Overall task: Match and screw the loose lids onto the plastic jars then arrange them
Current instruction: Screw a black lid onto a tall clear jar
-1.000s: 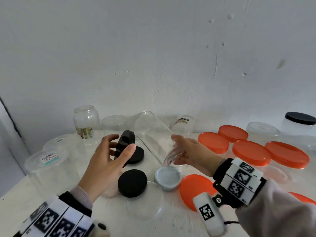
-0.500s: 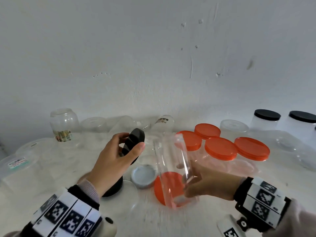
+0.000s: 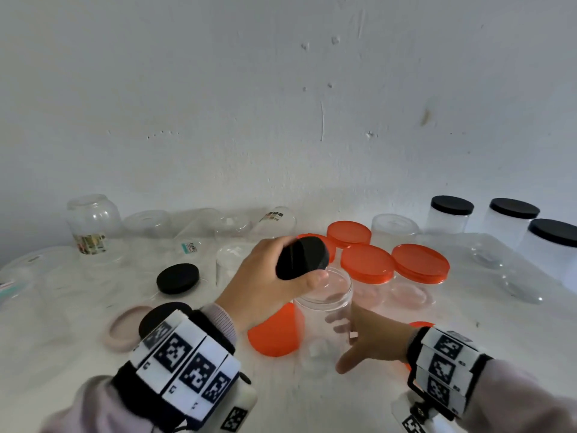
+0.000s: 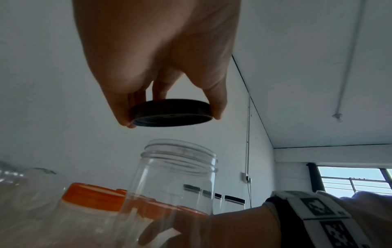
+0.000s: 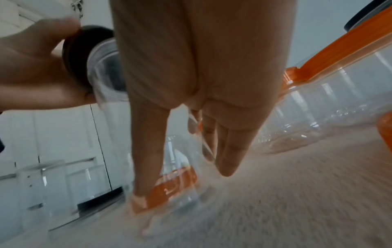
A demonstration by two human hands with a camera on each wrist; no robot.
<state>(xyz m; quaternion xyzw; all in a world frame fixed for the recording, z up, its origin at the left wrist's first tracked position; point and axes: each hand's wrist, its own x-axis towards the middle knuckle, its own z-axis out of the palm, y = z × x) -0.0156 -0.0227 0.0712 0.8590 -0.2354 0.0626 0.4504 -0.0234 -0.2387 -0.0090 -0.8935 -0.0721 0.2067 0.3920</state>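
Observation:
A clear, lidless plastic jar [image 3: 324,295] stands upright on the white table [image 3: 312,401] in front of me. My right hand [image 3: 359,339] holds it low down, with the thumb on the near side and the fingers behind the wall. In the right wrist view that hand [image 5: 191,142] lies along the jar [image 5: 110,80]. My left hand [image 3: 281,273] grips a round black lid [image 3: 302,257] by its rim, tilted just above the jar's mouth. The left wrist view shows the lid [image 4: 171,112], underside down, a short gap above the threaded neck [image 4: 180,154].
Orange-lidded jars [image 3: 368,264] stand right behind the clear jar. Black-lidded jars [image 3: 452,205] line the back right. A loose orange lid [image 3: 274,332], a black lid [image 3: 178,278] and a pale lid [image 3: 125,328] lie to the left. Open clear jars [image 3: 93,220] crowd the back left.
My right hand brought the clear jar from the back, tilted, and now holds it upright in front of me. My left hand carried the black lid rightward over the jar's mouth.

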